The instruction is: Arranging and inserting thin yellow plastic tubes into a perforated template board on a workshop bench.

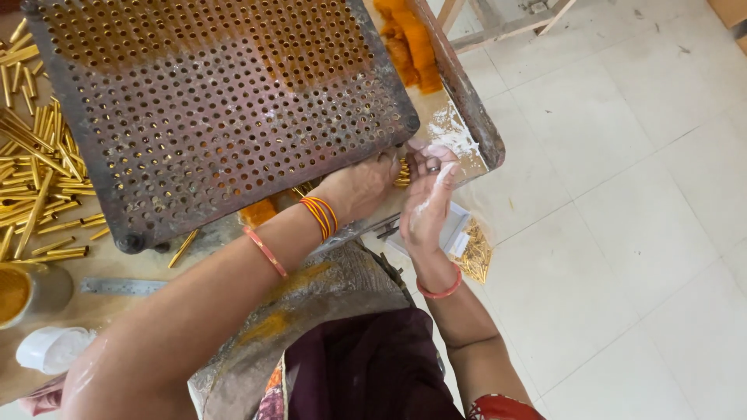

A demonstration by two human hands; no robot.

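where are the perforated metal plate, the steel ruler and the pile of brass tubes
perforated metal plate (218, 101), head view, middle of its holed face
steel ruler (123, 286), head view, middle of the strip
pile of brass tubes (35, 187), head view, centre of the heap

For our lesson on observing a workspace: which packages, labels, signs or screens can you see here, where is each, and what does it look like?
Clear plastic bag: below the table edge, beside the right hand; flat, transparent, holding thin gold pieces.
White sheet or packet: under that bag; flat, rectangular; its kind is unclear.
White plastic container: on the table's near left edge; rounded, lying tilted.
No signs or screens in view.
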